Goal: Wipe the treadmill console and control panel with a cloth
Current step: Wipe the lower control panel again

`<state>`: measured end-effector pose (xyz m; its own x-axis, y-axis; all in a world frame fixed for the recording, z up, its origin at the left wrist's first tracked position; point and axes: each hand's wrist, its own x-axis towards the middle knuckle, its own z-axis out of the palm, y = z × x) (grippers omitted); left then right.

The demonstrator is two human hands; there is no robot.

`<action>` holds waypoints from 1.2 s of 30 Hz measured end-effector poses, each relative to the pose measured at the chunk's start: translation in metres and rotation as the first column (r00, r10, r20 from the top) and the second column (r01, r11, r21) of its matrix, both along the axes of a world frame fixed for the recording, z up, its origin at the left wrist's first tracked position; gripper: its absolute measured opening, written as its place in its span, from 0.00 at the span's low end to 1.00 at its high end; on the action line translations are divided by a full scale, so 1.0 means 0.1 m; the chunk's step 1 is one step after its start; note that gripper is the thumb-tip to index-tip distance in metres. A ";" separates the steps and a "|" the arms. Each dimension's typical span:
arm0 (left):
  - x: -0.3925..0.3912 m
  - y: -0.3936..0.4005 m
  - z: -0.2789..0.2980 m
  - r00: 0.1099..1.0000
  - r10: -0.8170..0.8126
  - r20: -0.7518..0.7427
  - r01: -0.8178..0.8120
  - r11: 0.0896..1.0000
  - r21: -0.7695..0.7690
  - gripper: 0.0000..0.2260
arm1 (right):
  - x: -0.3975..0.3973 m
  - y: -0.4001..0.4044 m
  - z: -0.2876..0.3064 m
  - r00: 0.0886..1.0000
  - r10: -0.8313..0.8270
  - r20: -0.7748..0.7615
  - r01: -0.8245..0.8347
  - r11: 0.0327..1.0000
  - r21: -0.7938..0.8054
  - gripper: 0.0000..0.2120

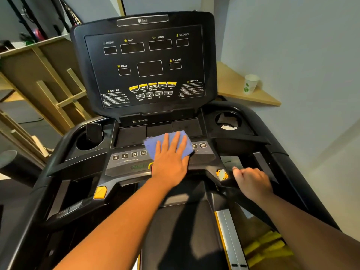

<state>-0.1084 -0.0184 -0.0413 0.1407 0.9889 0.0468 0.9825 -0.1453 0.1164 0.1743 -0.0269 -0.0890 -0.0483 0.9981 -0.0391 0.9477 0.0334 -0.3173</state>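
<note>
Presently, the left hand (171,162) lies flat, fingers straight and slightly spread, pressing a folded blue cloth (167,144) onto the control panel (136,162) of the treadmill. The cloth sits at the panel's centre, between the two rows of numbered quick-keys: the keys marked 3, 6, 9 and 12 (129,155) show just beside its left edge, and a 12 key (202,145) shows to its right, with part of that right-hand row covered. The cloth's far edge overlaps the recessed tray (134,133) at the foot of the console (144,63). The heel of the left hand rests over a yellow-rimmed red control (151,166), largely hidden, beside a dim green start label. The right hand (251,182) is closed, fingers curled round the black right handlebar (253,203), thumb up, near a worn yellow-and-silver pad (221,174). The console stands upright behind, its displays dark, labelled incline, time, speed, distance, pulse and calorie, with a row of yellow media buttons (153,85) below. The left cup holder (87,143) holds a dark object, possibly a phone; the right cup holder (228,120) contains something pale. A paper cup (250,83) stands on a wooden corner shelf (243,94) to the right, well apart.
</note>
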 end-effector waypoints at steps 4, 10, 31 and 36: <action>0.49 -0.02 -0.03 0.978 -0.199 -0.066 0.199 0.980 -0.003 0.32 | 0.00 0.01 -0.03 1.000 -0.004 0.014 0.005 0.999 -0.033 0.30; 0.08 -0.16 -0.13 0.955 -0.282 -0.097 0.286 0.957 0.037 0.29 | -0.01 0.01 0.01 0.998 -0.055 0.010 0.056 0.998 -0.023 0.29; 0.08 -0.23 -0.03 0.817 0.537 0.209 -0.535 0.842 -0.070 0.30 | -0.06 -0.03 0.13 0.985 0.015 0.172 -0.019 0.999 0.026 0.25; 0.60 -0.22 -0.02 0.964 0.266 0.027 -0.263 0.962 -0.078 0.30 | -0.06 -0.13 0.20 0.964 0.087 0.252 -0.060 0.991 -0.116 0.14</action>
<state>-0.0484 -0.0406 -0.0430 -0.1265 0.9916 -0.0268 0.9797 0.1291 0.1534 0.1687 -0.0397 -0.0685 -0.0958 0.9815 -0.1656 0.9939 0.0853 -0.0694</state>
